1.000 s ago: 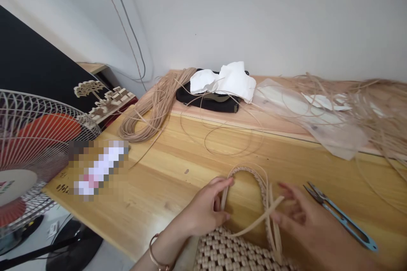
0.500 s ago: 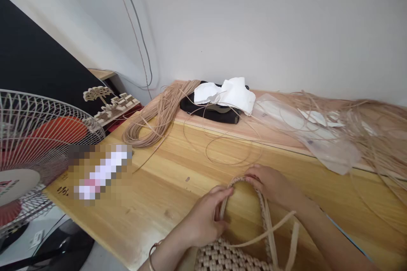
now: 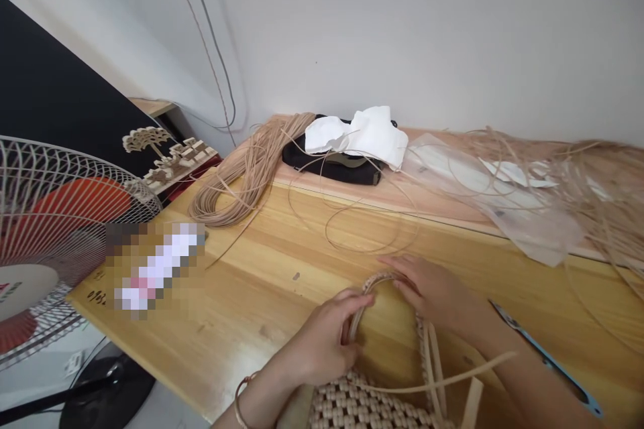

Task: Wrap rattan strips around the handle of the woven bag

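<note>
A woven rattan bag (image 3: 352, 402) in pale tan strands lies at the bottom of the view, and only its upper part shows. From it rises an arched, wrapped handle (image 3: 377, 278). My left hand (image 3: 327, 335) is closed around the handle's left side, thumb and fingers pinching it. My right hand (image 3: 427, 288) holds the arch near its top right, between thumb and fingers. Loose flat rattan strips (image 3: 467, 371) stick out to the right, below my right wrist. The handle's right side is partly hidden behind that hand.
A slim blue tool (image 3: 548, 358) with a pointed tip lies beside my right forearm. Behind are a rattan coil (image 3: 241, 181), a black case (image 3: 327, 171) under white paper (image 3: 377, 137), a plastic bag (image 3: 533, 234) and tangled strands. A fan (image 3: 75, 214) stands left.
The right hand has shifted slightly along the arch, its fingers now reaching further left. The loose strips have swung right. The blue tool, mostly hidden before, now shows.
</note>
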`<state>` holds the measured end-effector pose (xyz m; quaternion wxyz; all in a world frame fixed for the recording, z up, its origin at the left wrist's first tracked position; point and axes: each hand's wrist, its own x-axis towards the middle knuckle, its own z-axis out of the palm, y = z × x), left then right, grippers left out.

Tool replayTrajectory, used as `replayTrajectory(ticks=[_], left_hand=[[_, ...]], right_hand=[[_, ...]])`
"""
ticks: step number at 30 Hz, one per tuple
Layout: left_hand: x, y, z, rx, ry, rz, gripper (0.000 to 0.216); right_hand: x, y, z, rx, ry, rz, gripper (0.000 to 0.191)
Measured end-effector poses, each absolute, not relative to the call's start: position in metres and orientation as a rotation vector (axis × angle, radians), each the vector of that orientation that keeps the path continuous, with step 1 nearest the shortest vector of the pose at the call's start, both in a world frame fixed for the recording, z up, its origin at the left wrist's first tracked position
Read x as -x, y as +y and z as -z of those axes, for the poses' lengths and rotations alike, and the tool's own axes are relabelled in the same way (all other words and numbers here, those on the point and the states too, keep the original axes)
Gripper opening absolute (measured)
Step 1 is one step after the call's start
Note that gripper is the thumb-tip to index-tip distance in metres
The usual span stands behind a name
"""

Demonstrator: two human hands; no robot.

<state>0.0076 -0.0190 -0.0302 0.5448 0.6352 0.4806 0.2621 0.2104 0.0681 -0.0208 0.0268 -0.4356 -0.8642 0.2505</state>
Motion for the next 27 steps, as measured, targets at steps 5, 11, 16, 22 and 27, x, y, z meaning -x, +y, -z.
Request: replayTrajectory(ticks=[5, 11, 16, 22, 27], left_hand=[[-0.007, -0.019, 0.029, -1.52, 1.148, -0.612, 0.069], [-0.008, -0.021, 0.03, -1.519, 1.147, -0.643, 0.07], [-0.008, -0.022, 0.032, -1.525, 1.148, -0.655, 0.07], [-0.007, -0.024, 0.032, -1.46, 1.171, -0.673, 0.066], [-0.007, -0.025, 0.031, -1.429, 1.159, -0.677, 0.066]], right_hand=[[-0.208, 0.08, 0.02, 1.081, -2.755, -0.794, 0.032], [-0.204, 0.09, 0.018, 1.087, -2.83, -0.783, 0.026], [-0.198, 0.085, 0.015, 1.164, -2.787, -0.834, 0.027], [-0.208, 0.091, 0.017, 1.082, -2.599, -1.184, 0.029], [-0.222, 0.093, 0.033, 1.208, -1.824, -1.878, 0.039]])
